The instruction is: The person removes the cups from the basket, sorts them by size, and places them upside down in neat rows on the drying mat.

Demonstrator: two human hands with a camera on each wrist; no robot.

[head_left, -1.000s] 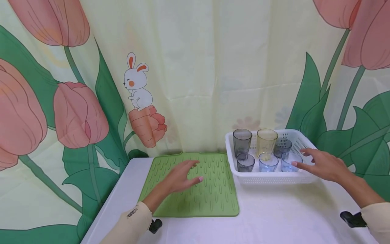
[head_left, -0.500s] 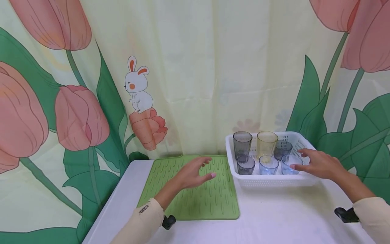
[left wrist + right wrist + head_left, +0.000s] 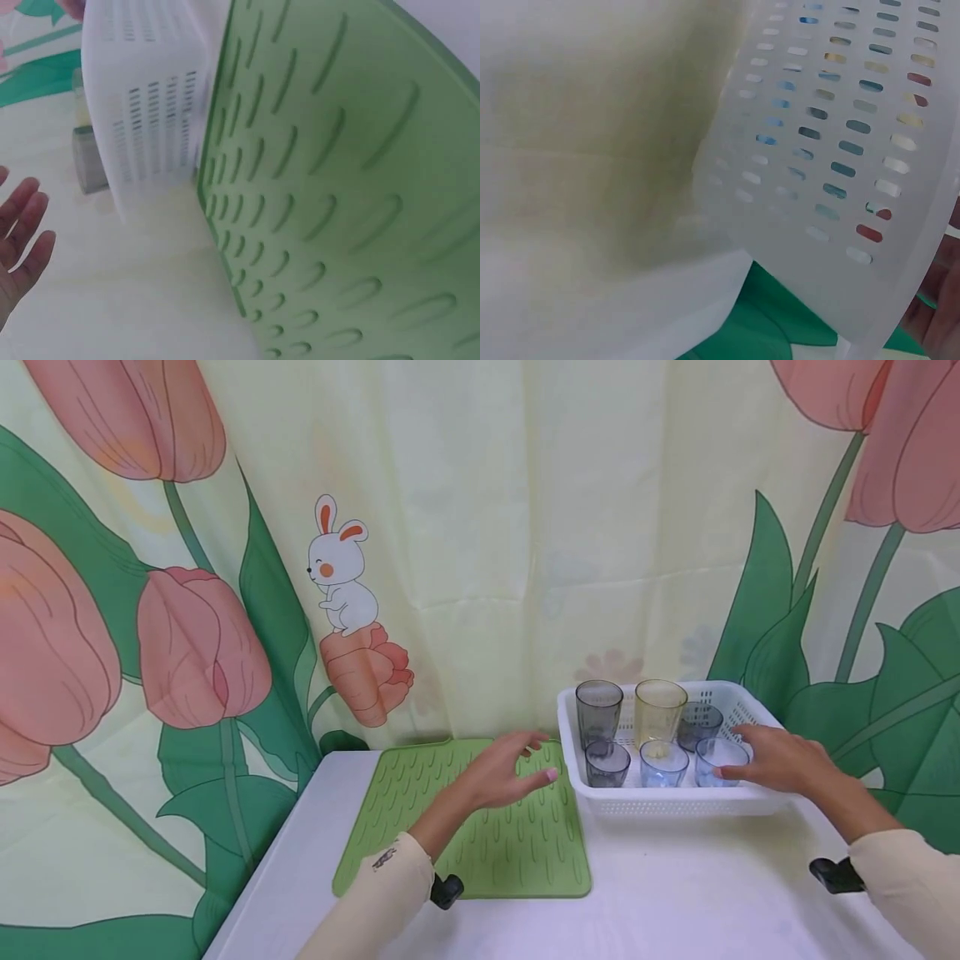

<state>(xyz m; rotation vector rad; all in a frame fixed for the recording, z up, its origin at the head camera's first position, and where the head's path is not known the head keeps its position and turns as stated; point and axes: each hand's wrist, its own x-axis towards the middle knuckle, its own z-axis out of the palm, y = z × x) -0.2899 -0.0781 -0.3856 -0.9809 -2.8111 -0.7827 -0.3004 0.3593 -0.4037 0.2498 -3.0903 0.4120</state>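
Note:
My left hand (image 3: 498, 774) hovers over the green ridged drying mat (image 3: 517, 852), its fingers loosely bent and holding nothing. In the left wrist view the left hand's fingers (image 3: 26, 225) show at the left edge. My right hand (image 3: 783, 758) is at the right end of a white perforated basket (image 3: 675, 793). Its thumb overlaps the front of a short blue-tinted glass (image 3: 712, 758), and its fingers are behind that glass's rim. Beside it stand another short blue glass (image 3: 663, 768) and a short grey glass (image 3: 607, 768). The basket wall hides most of the right hand in the right wrist view.
Behind the short glasses in the basket stand a tall grey glass (image 3: 597, 714), a tall amber glass (image 3: 658, 714) and a short dark glass (image 3: 699, 727). A white-covered table (image 3: 675, 885) carries the mat and basket. A printed curtain (image 3: 480, 568) hangs right behind.
My left hand has moved right across the mat toward the basket. The right hand has shifted slightly left, closer around the blue glass. The glasses have stayed in place.

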